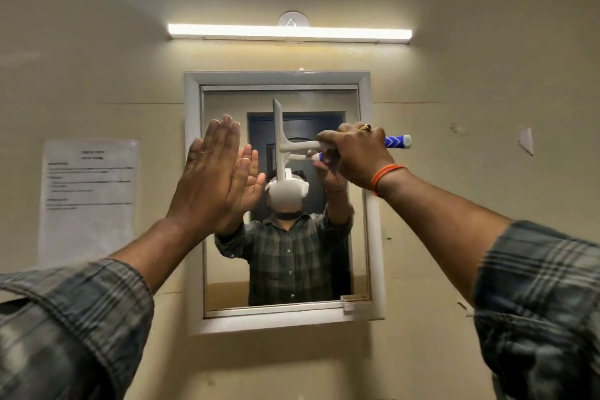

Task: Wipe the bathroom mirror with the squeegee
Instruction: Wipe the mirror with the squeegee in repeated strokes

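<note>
Gripping squeegee (282, 140) against mirror (344, 237): right hand (354, 153) | left hand (211, 178) flat, fingers straight

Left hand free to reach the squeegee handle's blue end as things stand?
Probably yes. The left hand is open and flat by the mirror; the squeegee's blue end sticks out bare past the right hand, though that arm must be crossed.

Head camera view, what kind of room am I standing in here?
Probably a bathroom or washroom: a framed wall mirror, a tube light mounted just above it, plain painted walls, and a printed notice taped beside the mirror.
</note>
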